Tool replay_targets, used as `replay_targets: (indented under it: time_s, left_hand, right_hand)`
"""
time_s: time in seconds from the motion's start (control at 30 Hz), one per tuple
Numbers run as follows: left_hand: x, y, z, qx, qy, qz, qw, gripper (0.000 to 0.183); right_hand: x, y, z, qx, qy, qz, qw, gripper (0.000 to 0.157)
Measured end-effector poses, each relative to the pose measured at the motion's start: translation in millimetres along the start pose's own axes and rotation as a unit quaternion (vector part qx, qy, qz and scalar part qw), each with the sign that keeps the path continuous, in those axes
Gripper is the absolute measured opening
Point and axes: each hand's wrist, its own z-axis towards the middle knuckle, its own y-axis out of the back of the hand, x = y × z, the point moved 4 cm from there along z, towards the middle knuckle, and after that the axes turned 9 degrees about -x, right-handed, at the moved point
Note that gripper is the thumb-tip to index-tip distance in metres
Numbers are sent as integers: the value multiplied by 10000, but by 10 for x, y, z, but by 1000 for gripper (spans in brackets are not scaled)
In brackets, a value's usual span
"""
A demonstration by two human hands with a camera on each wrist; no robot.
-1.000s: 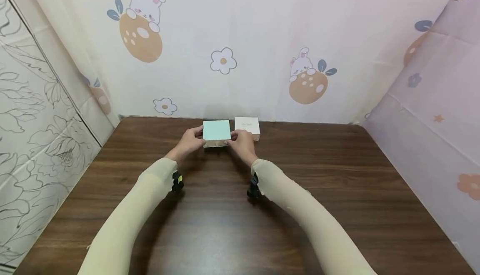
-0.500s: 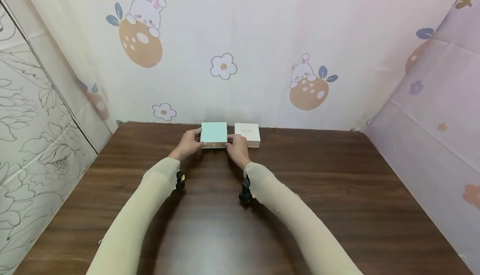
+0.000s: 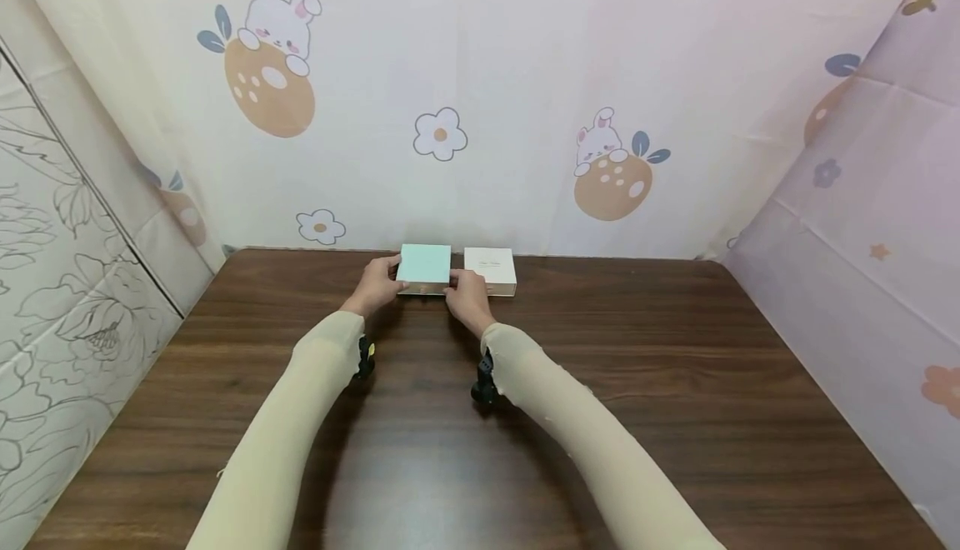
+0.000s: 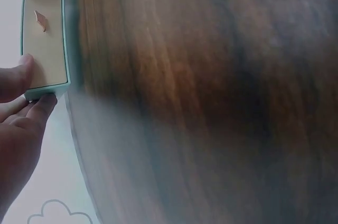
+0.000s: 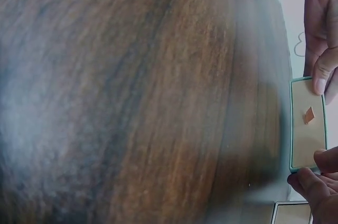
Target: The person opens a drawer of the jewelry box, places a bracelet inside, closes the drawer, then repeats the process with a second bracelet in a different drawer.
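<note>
A mint-green drawer box (image 3: pixel 424 262) sits at the far edge of the table, its beige front facing me. A small pinkish tab (image 4: pixel 40 20) sticks out from the middle of that front. My left hand (image 3: pixel 377 287) grips the box's left end, thumb on the front face and fingers round the side. At the opposite end my right hand (image 3: pixel 469 298) pinches it the same way, with its thumb (image 5: pixel 326 159) at the front corner. Just right of it lies a white box (image 3: pixel 491 268) with small lettering on its lid, partly covered by my right hand.
The brown wood-grain table (image 3: pixel 420 450) stretches toward me and to both sides. A pale curtain (image 3: pixel 510 175) printed with rabbits and flowers hangs right behind the boxes. Dark wrist cameras (image 3: pixel 484 379) hang under the cream sleeves.
The mint-green box, held by both hands, has shifted back and slightly left; its front now lines up with the white box's and the gap between them is wider. The head view has tilted.
</note>
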Motion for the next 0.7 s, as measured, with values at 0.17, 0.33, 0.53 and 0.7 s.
replay_targets:
  time_s: [0.17, 0.33, 0.53, 0.7]
  left_hand:
    - [29, -10, 24, 9, 27, 54, 10000, 61]
    - [13, -18, 25, -11, 68, 65, 10000, 60]
    - [5, -40, 32, -20, 85, 200, 9998, 60]
    - [19, -48, 48, -11, 144, 280, 9995, 60]
  right_hand:
    - [56, 13, -12, 162, -112, -86, 9998, 14]
    - [64, 1, -12, 221, -126, -194, 9995, 12]
    - [34, -19, -13, 323, -187, -300, 9989, 7]
    - [29, -28, -39, 370, -191, -173, 9990, 12]
